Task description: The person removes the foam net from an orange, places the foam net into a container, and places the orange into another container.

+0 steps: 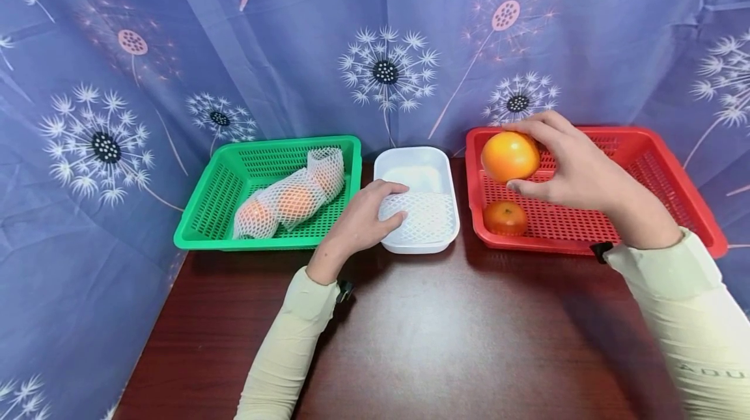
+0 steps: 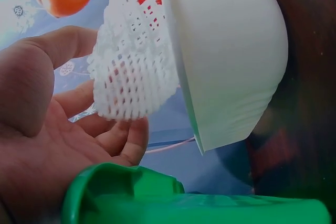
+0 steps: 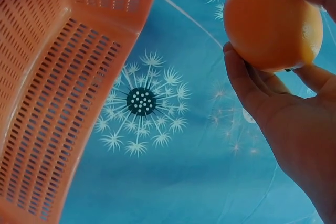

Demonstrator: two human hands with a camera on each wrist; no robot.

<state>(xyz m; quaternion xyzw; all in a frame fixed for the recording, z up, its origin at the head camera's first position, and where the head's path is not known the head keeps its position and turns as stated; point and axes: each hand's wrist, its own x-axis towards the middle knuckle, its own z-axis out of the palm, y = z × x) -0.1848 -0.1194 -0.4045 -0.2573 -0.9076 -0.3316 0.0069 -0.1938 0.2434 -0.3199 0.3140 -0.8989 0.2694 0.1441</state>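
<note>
My right hand (image 1: 565, 163) grips an orange (image 1: 510, 157) between thumb and fingers, above the left part of the red basket (image 1: 586, 238). Below it, another orange (image 1: 506, 218) lies in the basket's front left corner. My left hand (image 1: 366, 215) is at the left rim of a white tray (image 1: 418, 249). In that tray lies a white foam net sleeve (image 1: 424, 215). The left wrist view shows the net's end (image 2: 131, 87) rising past the tray rim, between my loosely bent thumb and fingers. Some fingertips touch or nearly touch it.
To the left stands a green basket (image 1: 219, 244) with several oranges in one white net (image 1: 299, 195). Baskets and tray sit along the back of a dark brown table (image 1: 410, 335). A blue dandelion-print curtain (image 1: 293, 49) hangs right behind them.
</note>
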